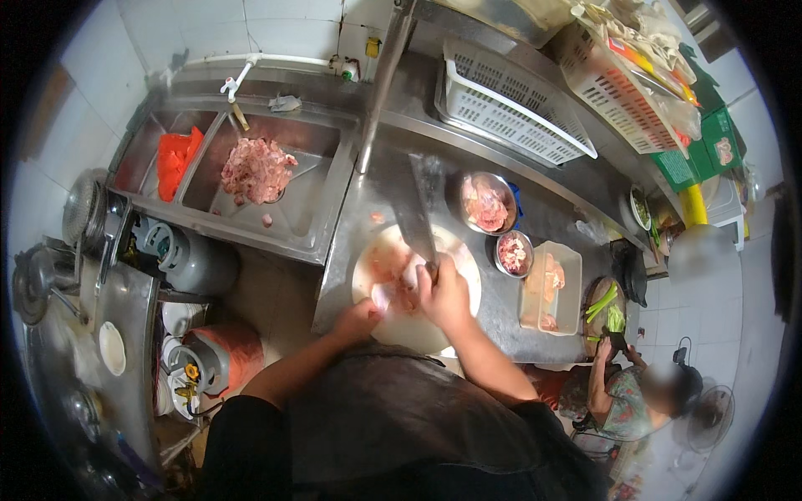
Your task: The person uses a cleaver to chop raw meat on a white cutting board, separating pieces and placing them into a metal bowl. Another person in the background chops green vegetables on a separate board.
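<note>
My right hand [446, 291] grips the handle of a broad-bladed cleaver [415, 216], whose blade points away from me over a round white cutting board [460, 250]. Close by, my left hand [361, 319] holds the edge of a piece of raw meat [385, 294] on the board. Reddish juice stains the board's surface. Right of the board are a metal bowl of raw meat pieces [485, 203], a smaller metal bowl [514, 253] with chopped meat, and a clear plastic container [570, 300] with pale meat.
A steel double sink [319, 181] at left holds a heap of raw meat [257, 169] and a red plastic bag [175, 164]. White baskets [520, 113] stand on the shelf above the counter. At right, a co-worker [633, 401] cuts green stalks on a round board [595, 307]. Gas cylinders [197, 260] stand at lower left.
</note>
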`<action>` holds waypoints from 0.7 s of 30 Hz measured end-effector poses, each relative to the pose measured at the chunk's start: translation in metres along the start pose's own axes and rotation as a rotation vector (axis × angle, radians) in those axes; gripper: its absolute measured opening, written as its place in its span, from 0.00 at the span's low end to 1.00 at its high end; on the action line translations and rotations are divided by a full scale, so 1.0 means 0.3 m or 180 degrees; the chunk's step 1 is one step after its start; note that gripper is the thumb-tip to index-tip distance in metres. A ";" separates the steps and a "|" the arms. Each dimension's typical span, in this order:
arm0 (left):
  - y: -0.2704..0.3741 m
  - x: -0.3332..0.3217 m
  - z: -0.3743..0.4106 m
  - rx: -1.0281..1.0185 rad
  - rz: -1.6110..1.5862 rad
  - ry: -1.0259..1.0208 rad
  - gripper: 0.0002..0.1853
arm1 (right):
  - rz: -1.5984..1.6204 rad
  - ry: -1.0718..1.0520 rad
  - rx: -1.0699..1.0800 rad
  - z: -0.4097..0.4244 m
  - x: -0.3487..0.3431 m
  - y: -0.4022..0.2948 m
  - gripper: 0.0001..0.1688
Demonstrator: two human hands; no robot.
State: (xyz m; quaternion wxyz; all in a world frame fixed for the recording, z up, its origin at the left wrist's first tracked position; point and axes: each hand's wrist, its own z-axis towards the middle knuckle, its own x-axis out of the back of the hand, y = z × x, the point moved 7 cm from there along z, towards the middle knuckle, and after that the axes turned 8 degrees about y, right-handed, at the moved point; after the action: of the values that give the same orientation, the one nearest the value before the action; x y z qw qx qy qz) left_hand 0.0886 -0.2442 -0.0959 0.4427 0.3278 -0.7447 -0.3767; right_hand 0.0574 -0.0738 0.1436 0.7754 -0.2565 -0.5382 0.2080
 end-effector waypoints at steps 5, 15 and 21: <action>-0.023 -0.003 0.020 -0.0174 0.0068 0.0079 0.20 | -0.0613 -0.1628 -0.0930 -0.298 -0.306 0.379 0.24; -0.076 0.183 0.125 -0.0614 0.0078 0.0867 0.12 | 0.0445 0.0671 0.0504 -0.179 -0.144 0.115 0.14; -0.212 0.123 0.113 -0.0135 -0.0559 0.0824 0.11 | -0.0797 -0.1548 -0.0343 -0.122 -0.177 0.226 0.19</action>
State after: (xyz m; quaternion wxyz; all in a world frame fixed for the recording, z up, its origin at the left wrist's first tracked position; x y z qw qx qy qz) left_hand 0.0530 -0.2973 -0.1456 0.5072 0.4281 -0.6418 -0.3843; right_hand 0.0711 -0.0588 0.0522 0.6284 -0.1715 -0.7463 0.1371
